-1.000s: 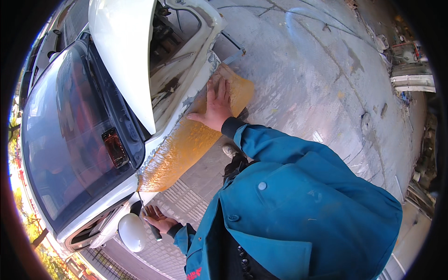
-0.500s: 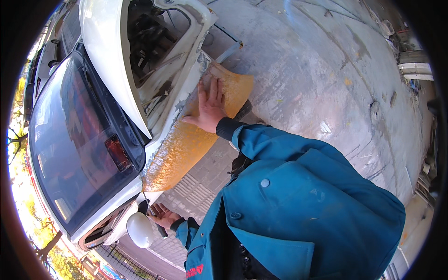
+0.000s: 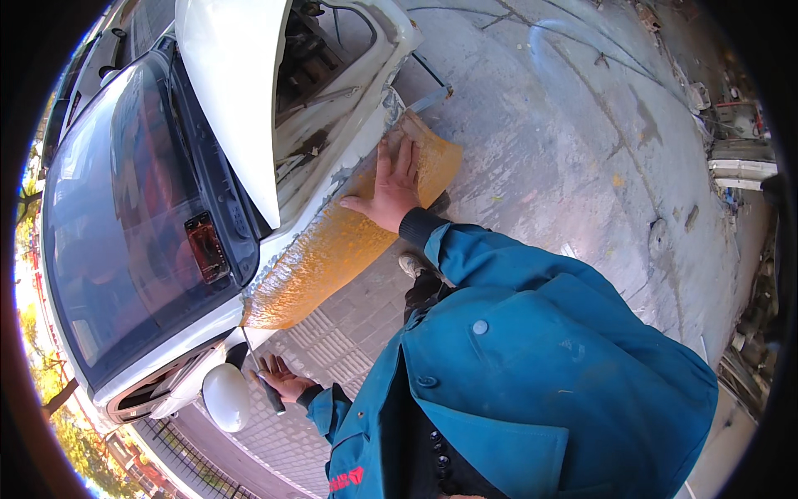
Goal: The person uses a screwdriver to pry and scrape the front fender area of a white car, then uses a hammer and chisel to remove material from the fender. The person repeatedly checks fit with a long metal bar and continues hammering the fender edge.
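Observation:
My right hand [image 3: 394, 185] lies flat on the amber-brown, patchy surface of a car's front fender [image 3: 312, 266], fingers spread and thumb pointing toward the raised white hood [image 3: 224, 83]. Lower in the picture, my left hand [image 3: 287, 382] is beside the white side mirror [image 3: 226, 397], palm partly upturned. Its half-curled fingers are at a screwdriver-like tool [image 3: 273, 397] with a dark handle. The tool's thin shaft reaches up to the fender's rear corner by the door. How firmly the fingers grip the handle is hard to see.
A dark phone [image 3: 206, 248] rests on the lower windshield [image 3: 125, 224]. The open engine bay [image 3: 320, 91] lies beyond the fender. Below is grey paving [image 3: 341, 333], with a shoe [image 3: 411, 264] near the fender. Stained concrete [image 3: 565, 141] spreads right, toward clutter along the far edge.
The view has shifted, moving the car slightly within the picture. My right hand stays flat on the fender. My left hand stays at the tool by the mirror, its fingers a little more spread.

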`<state>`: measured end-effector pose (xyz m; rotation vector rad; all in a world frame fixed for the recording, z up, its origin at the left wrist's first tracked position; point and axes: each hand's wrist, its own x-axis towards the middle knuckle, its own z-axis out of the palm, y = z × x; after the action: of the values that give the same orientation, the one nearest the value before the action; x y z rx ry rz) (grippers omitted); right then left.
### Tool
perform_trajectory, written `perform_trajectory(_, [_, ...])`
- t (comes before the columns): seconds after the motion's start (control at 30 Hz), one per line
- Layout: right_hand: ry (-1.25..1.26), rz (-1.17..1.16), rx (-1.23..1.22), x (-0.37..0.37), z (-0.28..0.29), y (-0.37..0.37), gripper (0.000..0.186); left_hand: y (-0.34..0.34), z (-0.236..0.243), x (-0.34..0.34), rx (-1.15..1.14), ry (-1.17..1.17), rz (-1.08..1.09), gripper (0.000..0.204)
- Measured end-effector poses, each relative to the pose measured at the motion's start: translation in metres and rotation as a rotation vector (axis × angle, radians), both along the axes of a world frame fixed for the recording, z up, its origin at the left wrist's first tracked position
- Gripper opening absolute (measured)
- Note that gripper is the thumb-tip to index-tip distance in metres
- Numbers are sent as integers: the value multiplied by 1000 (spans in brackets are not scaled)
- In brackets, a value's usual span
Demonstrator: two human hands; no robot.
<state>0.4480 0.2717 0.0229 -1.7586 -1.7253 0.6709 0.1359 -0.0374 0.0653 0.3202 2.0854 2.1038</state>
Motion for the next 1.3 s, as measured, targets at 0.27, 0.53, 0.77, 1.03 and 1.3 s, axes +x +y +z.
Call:
perform_trajectory(0.27, [15,2,18,0,-4,-1,139,-22,12,1,89,5,84,51])
perform_trajectory(0.53, [19,-4,7,2,2,-2,138,-26,47,22,29,71,100,57])
perform_trajectory(0.77, [-1,7,64,4,-2,-5,135,-25,51,29,-19,73,141,53])
perform_trajectory(1.03, [107,66,143,29,-11,-14,112,-16,53,32,-29,93,150,56])
perform_trajectory(1.3, [100,78,141,34,-18,-16,105,-1,59,26,-85,110,205,54])
